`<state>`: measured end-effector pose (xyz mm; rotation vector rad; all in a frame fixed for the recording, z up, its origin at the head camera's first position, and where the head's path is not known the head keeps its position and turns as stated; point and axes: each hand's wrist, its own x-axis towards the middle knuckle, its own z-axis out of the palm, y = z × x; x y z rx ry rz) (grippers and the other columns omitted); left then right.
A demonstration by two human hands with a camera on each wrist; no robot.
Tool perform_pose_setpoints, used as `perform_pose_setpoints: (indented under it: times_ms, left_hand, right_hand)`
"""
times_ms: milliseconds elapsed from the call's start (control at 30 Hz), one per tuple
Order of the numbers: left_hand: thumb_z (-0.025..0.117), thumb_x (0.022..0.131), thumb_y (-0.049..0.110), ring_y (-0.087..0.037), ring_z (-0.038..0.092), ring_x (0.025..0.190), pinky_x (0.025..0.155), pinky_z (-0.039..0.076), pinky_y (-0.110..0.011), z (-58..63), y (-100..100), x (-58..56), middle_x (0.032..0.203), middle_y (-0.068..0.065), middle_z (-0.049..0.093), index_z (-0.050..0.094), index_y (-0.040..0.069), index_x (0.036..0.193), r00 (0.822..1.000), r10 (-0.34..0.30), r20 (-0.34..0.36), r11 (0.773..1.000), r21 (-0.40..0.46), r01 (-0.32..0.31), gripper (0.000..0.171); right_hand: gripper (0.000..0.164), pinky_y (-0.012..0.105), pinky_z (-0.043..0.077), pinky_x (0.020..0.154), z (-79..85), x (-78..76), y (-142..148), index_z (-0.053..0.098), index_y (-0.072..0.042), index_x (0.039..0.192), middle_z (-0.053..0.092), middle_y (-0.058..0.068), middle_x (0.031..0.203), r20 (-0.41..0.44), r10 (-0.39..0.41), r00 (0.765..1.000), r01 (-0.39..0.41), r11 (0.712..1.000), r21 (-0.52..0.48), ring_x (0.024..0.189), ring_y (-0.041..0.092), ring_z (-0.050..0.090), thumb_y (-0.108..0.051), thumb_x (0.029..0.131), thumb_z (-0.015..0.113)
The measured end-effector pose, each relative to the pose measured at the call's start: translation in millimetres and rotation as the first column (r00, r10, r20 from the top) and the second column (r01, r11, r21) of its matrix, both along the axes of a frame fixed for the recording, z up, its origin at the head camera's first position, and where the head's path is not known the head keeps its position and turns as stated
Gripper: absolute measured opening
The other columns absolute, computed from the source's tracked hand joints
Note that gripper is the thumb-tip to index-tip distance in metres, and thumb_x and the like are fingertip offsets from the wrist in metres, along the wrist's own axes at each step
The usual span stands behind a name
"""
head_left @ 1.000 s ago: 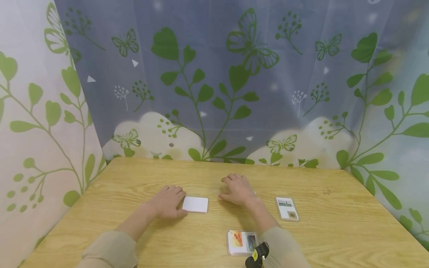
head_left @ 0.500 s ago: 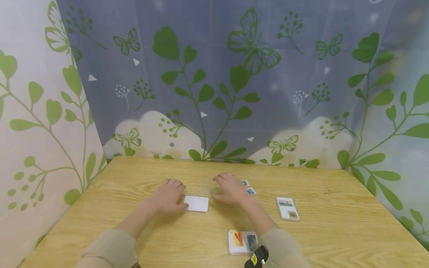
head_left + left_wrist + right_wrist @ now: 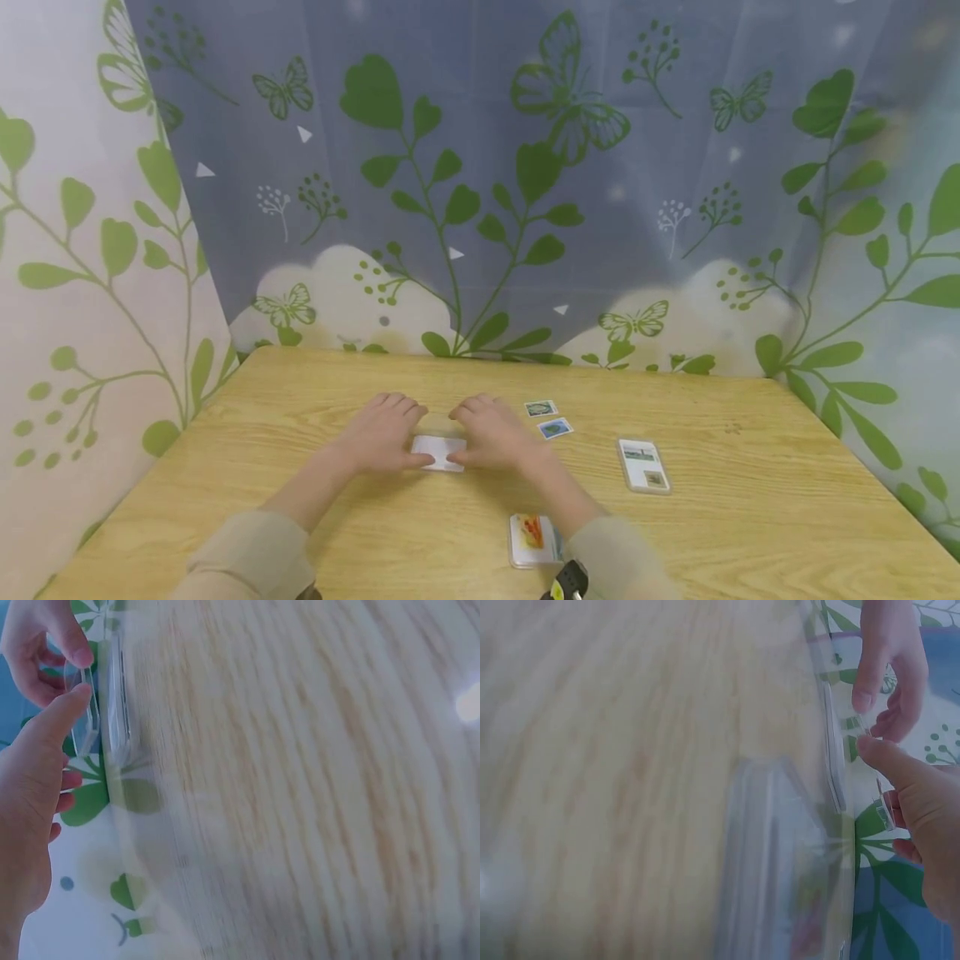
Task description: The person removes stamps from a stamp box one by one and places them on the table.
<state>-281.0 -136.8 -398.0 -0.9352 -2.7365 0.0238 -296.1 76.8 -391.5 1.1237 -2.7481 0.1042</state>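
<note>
Both hands pinch a clear plastic lid (image 3: pixel 89 724) between them, thumbs on its near edge. My left hand (image 3: pixel 382 435) holds its left end and my right hand (image 3: pixel 491 435) its right end. Below the lid, a flat white-topped case (image 3: pixel 438 454) lies on the wooden table, partly covered by both thumbs in the head view. From the left wrist, this case (image 3: pixel 120 701) appears edge-on, with the lid apart from it.
Two small stamps (image 3: pixel 555 428) lie beyond my right hand. A clear case (image 3: pixel 643 467) with printed pieces stands to the right. Another clear case (image 3: pixel 534 542) with an orange picture lies near my right sleeve. A patterned curtain (image 3: pixel 480 208) hangs behind the table (image 3: pixel 735 500).
My right hand has moved left toward my left hand, uncovering the two stamps. My left hand has shifted slightly forward and right, and both hands now hold the clear lid over the case.
</note>
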Motion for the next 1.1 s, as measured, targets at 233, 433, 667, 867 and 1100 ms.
perform_pose_setpoints:
  times_ms: [233, 433, 667, 867, 1100]
  left_hand:
    - [0.062, 0.076, 0.058, -0.030, 0.047, 0.113, 0.099, 0.033, -0.045, 0.8, 4.1, -0.4, 0.117, -0.011, 0.057, 0.054, 0.000, 0.121, 1.000, -0.020, 0.001, 0.999, -0.037, 0.020, 0.074]
    - [0.064, 0.076, 0.057, -0.029, 0.047, 0.112, 0.098, 0.034, -0.045, -0.7, 3.5, 0.2, 0.115, -0.011, 0.057, 0.055, -0.001, 0.120, 1.000, -0.024, 0.006, 0.998, -0.057, 0.024, 0.074]
    - [0.065, 0.075, 0.054, -0.028, 0.048, 0.108, 0.097, 0.035, -0.045, -0.4, 3.0, 0.6, 0.112, -0.010, 0.057, 0.055, -0.001, 0.118, 0.999, -0.034, 0.007, 0.999, -0.038, 0.034, 0.070]
    - [0.068, 0.073, 0.054, -0.026, 0.048, 0.103, 0.094, 0.037, -0.043, 2.9, 4.2, 3.4, 0.107, -0.008, 0.056, 0.058, 0.001, 0.114, 0.999, -0.050, -0.017, 0.998, -0.041, 0.049, 0.068]
    - [0.068, 0.073, 0.054, -0.025, 0.047, 0.101, 0.092, 0.038, -0.042, 1.5, 3.1, 4.2, 0.106, -0.009, 0.055, 0.057, 0.001, 0.116, 0.999, -0.034, -0.015, 0.998, -0.045, 0.033, 0.069]
  right_hand:
    - [0.057, 0.038, 0.037, 0.098, -1.4, 6.4, -6.5, 0.056, -0.010, 0.122, 0.056, 0.002, 0.120, -0.009, 0.024, 1.000, -0.025, 0.999, -0.027, 0.116, 0.020, 0.046, -0.046, 0.080, 0.067]
    - [0.056, 0.036, 0.037, 0.098, -0.5, 8.4, -8.2, 0.056, -0.010, 0.122, 0.056, 0.002, 0.120, -0.023, 0.051, 0.998, -0.052, 0.998, -0.046, 0.116, 0.019, 0.047, -0.046, 0.080, 0.068]
    - [0.057, 0.035, 0.037, 0.098, -0.5, 8.3, -8.4, 0.056, -0.010, 0.122, 0.056, 0.001, 0.119, -0.040, 0.074, 0.996, -0.076, 0.996, -0.047, 0.115, 0.019, 0.047, -0.046, 0.079, 0.068]
    - [0.065, 0.037, 0.039, 0.095, -3.4, 7.6, -6.8, 0.053, -0.010, 0.125, 0.053, 0.002, 0.120, -0.008, 0.055, 0.998, -0.055, 0.998, -0.037, 0.115, 0.020, 0.045, -0.047, 0.076, 0.071]
    - [0.068, 0.036, 0.039, 0.094, -7.0, 6.3, -4.9, 0.053, -0.009, 0.126, 0.051, 0.001, 0.118, 0.020, -0.015, 1.000, 0.015, 1.000, -0.018, 0.112, 0.019, 0.045, -0.049, 0.075, 0.070]
